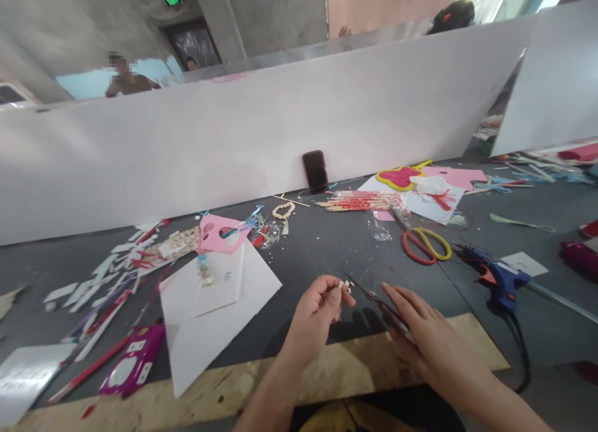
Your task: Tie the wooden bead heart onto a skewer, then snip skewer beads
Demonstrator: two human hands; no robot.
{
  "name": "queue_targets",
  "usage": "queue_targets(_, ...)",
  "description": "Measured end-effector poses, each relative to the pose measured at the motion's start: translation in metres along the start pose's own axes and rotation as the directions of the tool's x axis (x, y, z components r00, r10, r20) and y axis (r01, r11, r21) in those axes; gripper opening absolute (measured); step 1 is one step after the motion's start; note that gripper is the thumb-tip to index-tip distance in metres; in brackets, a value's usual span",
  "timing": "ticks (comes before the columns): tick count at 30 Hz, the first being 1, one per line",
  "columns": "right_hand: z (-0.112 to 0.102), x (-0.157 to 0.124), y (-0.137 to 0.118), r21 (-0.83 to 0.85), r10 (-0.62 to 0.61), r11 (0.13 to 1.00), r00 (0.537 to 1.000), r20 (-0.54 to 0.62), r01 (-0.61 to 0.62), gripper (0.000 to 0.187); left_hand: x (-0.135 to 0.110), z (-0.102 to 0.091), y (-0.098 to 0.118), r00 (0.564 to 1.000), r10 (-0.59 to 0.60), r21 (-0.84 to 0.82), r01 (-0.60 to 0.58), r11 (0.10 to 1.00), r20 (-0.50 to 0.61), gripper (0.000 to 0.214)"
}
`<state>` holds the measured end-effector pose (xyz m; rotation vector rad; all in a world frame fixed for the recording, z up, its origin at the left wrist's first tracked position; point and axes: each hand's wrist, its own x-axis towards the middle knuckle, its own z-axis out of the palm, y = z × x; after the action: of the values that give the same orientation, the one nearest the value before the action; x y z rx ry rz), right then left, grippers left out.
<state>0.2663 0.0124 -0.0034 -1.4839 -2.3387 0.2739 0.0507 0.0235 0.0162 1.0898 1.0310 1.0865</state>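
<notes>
My left hand (pixel 316 310) is closed in a pinch on a tiny pale piece (pixel 346 286), held just above the dark table (pixel 327 245). My right hand (pixel 418 326) grips a thin dark pair of scissors (pixel 374 298) whose tips point up and left toward that small piece. The blades stop a short way from the piece. Both hands hover near the table's front edge, over a strip of bare wood board (pixel 355 363).
Red and yellow handled scissors (pixel 425 244) and a blue glue gun (pixel 495 276) lie to the right. White paper sheets (pixel 210 313), a pink cut-out (pixel 217 232), a bundle of sticks (pixel 359 200), a phone (pixel 314 170) against the white partition, and scraps at left. A person sits beyond the partition.
</notes>
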Motion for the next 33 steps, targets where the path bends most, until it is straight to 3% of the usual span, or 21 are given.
queue_targets(5, -0.001, 0.005, -0.009, 0.162, 0.114, 0.979, 0.99, 0.08, -0.125, 0.039, -0.001, -0.001, 0.0, 1.0, -0.021, -0.002, 0.021, 1.0, -0.017, 0.023)
queue_targets(9, -0.005, 0.008, -0.011, 0.256, 0.132, 0.953, 0.982, 0.134, -0.163, 0.035, -0.001, -0.001, -0.001, 0.999, -0.044, 0.005, 0.044, 0.999, -0.015, 0.023)
queue_targets(16, -0.005, 0.009, -0.011, 0.247, 0.165, 0.953, 0.984, 0.066, -0.176, 0.036, 0.001, 0.004, 0.0, 0.998, -0.063, 0.055, 0.062, 0.997, 0.004, 0.024)
queue_targets(27, -0.002, 0.011, -0.007, 0.277, 0.146, 0.948, 0.988, 0.056, -0.156, 0.04, 0.0, 0.004, -0.004, 0.997, -0.076, 0.056, 0.077, 0.995, -0.011, 0.026)
queue_targets(33, 0.007, 0.011, -0.013, 0.252, 0.046, 0.967, 0.999, -0.016, -0.041, 0.041, -0.001, 0.001, -0.001, 0.998, -0.033, 0.005, 0.033, 0.999, -0.051, 0.027)
